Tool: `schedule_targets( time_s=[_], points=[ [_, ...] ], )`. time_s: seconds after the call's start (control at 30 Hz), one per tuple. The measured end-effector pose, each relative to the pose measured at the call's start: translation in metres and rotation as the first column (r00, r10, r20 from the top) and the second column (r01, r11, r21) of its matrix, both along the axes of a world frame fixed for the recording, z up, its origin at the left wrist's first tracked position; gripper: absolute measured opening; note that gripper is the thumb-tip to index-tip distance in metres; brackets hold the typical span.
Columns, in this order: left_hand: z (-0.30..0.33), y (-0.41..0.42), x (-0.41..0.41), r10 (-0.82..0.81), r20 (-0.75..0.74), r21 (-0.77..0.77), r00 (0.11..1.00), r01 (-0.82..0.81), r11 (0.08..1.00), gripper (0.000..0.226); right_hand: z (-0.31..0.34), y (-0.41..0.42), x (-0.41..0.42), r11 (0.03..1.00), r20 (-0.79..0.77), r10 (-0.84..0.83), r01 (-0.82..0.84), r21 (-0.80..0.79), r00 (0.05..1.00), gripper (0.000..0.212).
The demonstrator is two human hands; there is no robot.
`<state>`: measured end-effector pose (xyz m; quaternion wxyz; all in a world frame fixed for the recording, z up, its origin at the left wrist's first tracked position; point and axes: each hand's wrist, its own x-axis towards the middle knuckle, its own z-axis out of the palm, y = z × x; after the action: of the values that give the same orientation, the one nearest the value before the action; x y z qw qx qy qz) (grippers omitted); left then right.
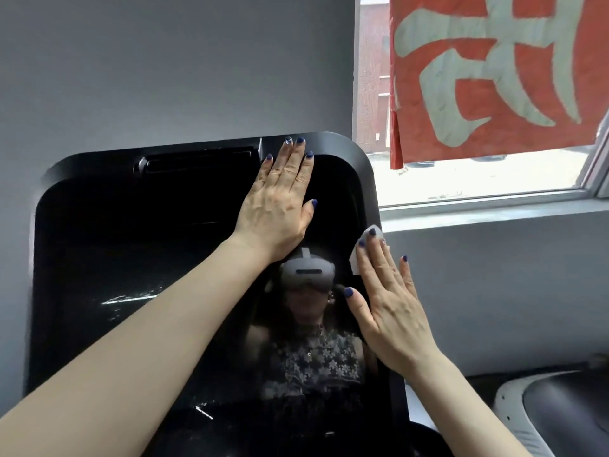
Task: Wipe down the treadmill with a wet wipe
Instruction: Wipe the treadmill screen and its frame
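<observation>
The treadmill's glossy black console screen (131, 258) fills the lower left and middle, with a slot near its top edge. My left hand (280, 206) lies flat against the upper right part of the screen, fingers straight, fingertips at the top rim. My right hand (385, 301) presses flat on the screen's right edge, fingers straight. A white wet wipe (357, 255) sits under those fingers and shows only beyond the fingertips. The screen reflects a person wearing a headset.
A grey wall stands behind the console. At upper right is a window (478, 179) with a red paper (494, 70) stuck to the glass and a sill below. Part of another grey and white machine (560, 410) shows at lower right.
</observation>
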<state>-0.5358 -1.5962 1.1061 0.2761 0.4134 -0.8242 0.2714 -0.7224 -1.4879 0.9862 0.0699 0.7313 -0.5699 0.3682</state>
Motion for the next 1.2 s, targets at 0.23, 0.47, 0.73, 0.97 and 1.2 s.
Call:
schedule_targets(
  time_s=[0.23, 0.47, 0.73, 0.97, 1.2],
  points=[
    [0.0, -0.006, 0.001, -0.025, -0.043, 0.013, 0.999, 0.026, 1.0, 0.074, 0.03, -0.023, -0.003, 0.997, 0.098, 0.021, -0.028, 0.072, 0.995, 0.068],
    [0.0, -0.005, -0.002, -0.029, -0.071, 0.03, 0.997, 0.031, 0.999, 0.078, 0.066, -0.05, -0.003, 0.994, 0.197, 0.013, -0.034, 0.104, 0.98, 0.071],
    [-0.002, -0.008, -0.002, -0.037, -0.067, 0.046, 0.997, 0.04, 0.998, 0.079, 0.055, -0.038, -0.005, 0.999, -0.026, 0.008, -0.007, 0.034, 1.0, 0.074],
    [-0.003, -0.008, -0.002, -0.054, -0.08, 0.042, 0.995, 0.058, 0.997, 0.078, 0.124, -0.091, -0.002, 0.996, 0.072, -0.039, 0.033, 0.079, 0.997, 0.079],
    [0.01, -0.001, 0.013, -0.09, 0.008, 0.109, 0.996, 0.089, 0.99, 0.074, 0.119, -0.081, -0.001, 0.996, 0.015, -0.037, 0.036, 0.081, 0.999, 0.083]
  ],
)
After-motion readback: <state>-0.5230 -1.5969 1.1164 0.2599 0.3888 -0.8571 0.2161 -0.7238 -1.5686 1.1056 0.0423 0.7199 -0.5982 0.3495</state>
